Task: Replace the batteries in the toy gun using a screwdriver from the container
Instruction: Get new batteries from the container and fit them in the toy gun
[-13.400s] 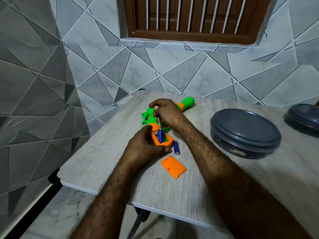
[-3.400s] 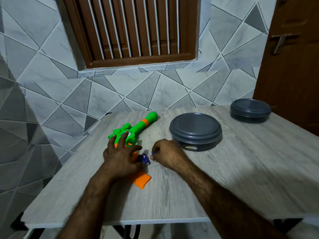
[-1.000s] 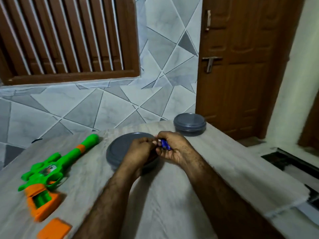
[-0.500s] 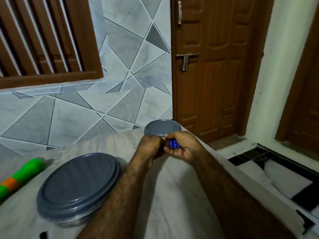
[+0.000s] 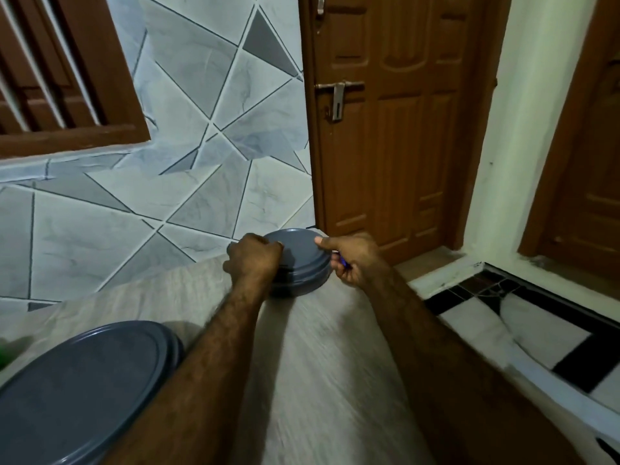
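Observation:
A small round grey lidded container (image 5: pixel 299 260) stands at the table's far right corner. My left hand (image 5: pixel 252 260) grips its left rim with curled fingers. On the container's right side, my right hand (image 5: pixel 352 258) holds blue batteries (image 5: pixel 343 261) in its curled fingers, and its thumb rests on the lid's edge. Only a green sliver of the toy gun (image 5: pixel 4 355) shows at the left edge. No screwdriver is in sight.
A larger grey lidded container (image 5: pixel 80 394) sits on the wooden table (image 5: pixel 322 357) at the near left. Tiled wall behind, brown door (image 5: pixel 389 129) to the right. The table's right edge drops to a black-and-white floor (image 5: pixel 523 333).
The view has swung further right, leaving the toy gun almost out of frame. Both hands have moved forward from above the table onto the small container, the right still holding the batteries.

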`<control>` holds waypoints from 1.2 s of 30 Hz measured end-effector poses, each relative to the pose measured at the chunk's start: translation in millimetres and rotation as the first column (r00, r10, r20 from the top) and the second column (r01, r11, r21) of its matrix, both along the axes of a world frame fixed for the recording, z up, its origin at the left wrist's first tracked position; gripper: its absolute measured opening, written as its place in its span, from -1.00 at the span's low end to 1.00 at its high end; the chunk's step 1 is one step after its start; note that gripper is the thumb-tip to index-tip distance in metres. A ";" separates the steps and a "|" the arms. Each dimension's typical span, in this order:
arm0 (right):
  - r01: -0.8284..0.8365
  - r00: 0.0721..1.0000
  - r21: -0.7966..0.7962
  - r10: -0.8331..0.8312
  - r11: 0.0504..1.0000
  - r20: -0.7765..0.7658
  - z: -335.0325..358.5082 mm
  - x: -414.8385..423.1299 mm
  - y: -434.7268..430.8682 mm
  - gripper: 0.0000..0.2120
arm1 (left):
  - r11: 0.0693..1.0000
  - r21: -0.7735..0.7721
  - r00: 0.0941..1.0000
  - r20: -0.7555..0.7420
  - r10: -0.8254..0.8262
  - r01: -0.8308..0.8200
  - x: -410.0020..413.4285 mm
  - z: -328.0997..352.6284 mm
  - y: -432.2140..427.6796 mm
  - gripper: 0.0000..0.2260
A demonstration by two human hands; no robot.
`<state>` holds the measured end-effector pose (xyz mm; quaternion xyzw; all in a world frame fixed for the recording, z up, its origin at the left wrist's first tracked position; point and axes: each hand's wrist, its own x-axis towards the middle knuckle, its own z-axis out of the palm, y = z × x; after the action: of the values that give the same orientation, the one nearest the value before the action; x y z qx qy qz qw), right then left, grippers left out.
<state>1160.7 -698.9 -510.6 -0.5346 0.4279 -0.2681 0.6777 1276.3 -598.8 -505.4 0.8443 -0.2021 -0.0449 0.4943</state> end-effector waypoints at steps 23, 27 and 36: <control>0.018 0.998 -0.020 -0.019 1.000 -0.056 -22.6 3.7 -10.5 -0.77 | 0.990 -0.143 0.905 -0.423 -0.041 -0.022 47.8 -7.8 6.1 -0.59; 0.013 0.999 -0.002 -0.013 1.000 -0.035 -20.8 0.5 -8.4 -0.77 | 0.976 -0.217 0.854 -0.511 -0.097 -0.020 51.7 -10.2 9.5 -0.64; 0.006 1.000 0.024 -0.006 1.000 0.005 -17.0 -6.2 -1.4 -0.77 | 0.937 -0.348 0.823 -0.534 -0.195 -0.004 56.7 -8.9 14.0 -0.67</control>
<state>1154.5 -700.2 -527.6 -0.5246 0.4309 -0.2662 0.6843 1333.0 -584.7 -514.4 0.6862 -0.0954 -0.2806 0.6644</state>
